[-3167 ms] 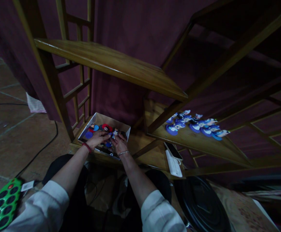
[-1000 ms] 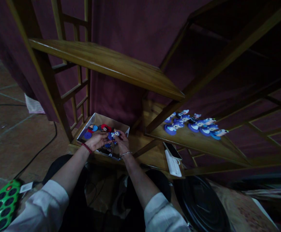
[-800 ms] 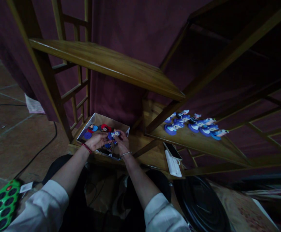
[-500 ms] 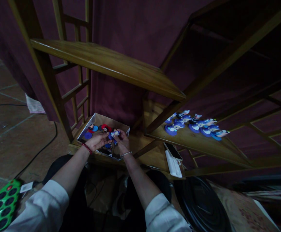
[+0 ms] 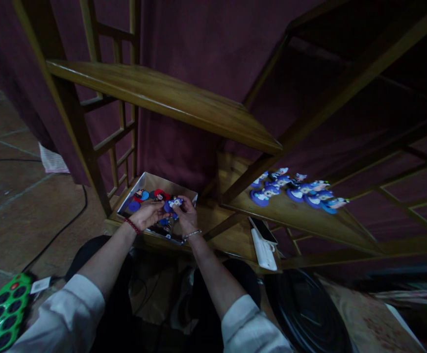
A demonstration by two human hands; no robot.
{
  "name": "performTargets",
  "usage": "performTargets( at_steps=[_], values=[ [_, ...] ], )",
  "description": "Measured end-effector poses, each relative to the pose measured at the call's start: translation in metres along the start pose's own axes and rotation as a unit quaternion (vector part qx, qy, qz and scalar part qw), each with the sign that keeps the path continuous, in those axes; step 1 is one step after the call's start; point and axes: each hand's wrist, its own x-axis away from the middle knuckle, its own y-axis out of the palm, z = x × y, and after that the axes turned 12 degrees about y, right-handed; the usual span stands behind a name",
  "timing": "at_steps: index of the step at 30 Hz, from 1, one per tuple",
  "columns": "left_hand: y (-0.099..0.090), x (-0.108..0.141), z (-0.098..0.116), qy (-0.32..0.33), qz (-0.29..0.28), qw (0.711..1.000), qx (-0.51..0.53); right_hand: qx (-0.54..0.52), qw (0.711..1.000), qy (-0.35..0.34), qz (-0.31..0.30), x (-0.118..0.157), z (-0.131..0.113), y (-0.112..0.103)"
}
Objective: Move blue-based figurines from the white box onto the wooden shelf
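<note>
Over a white open box (image 5: 128,195) on the low shelf, both my hands hold one small purple-and-white figurine (image 5: 177,201) with a round purple base. My left hand (image 5: 150,214) pinches the base side from the left. My right hand (image 5: 187,215) grips the figurine's upper part from the right, its fingers closed round it. In the box beneath lie more figurines, among them a red one (image 5: 160,195), a light-blue one (image 5: 141,195) and a round purple base (image 5: 134,206); others are partly hidden by my hands.
On the raised shelf (image 5: 242,208) to the right stand several purple-and-white figurines (image 5: 266,193). A phone (image 5: 263,230) and a white object (image 5: 264,252) lie on the lower shelf. An upper shelf board (image 5: 162,95) overhangs the box. A green power strip (image 5: 5,314) is at lower left.
The figurine has turned slightly between my fingers, its base showing more. My hands stay almost in the same place over the box.
</note>
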Motion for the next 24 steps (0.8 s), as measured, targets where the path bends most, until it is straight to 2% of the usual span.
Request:
performTargets(
  at_steps=[7,16,24],
  values=[
    [0.0004,-0.0009,0.0022,-0.027,-0.003,0.999,0.026,0.006,1.0,0.001,-0.003,-0.0012,0.0005,-0.002],
    [-0.0025,-0.0008,-0.0017,0.017,-0.022,1.0,-0.006,0.086,0.996,-0.025,0.01,-0.0031,0.0047,-0.0061],
    [-0.0003,0.0014,-0.0015,0.023,-0.023,0.999,-0.02,0.168,0.984,-0.056,0.02,-0.002,0.0037,-0.0085]
  ],
)
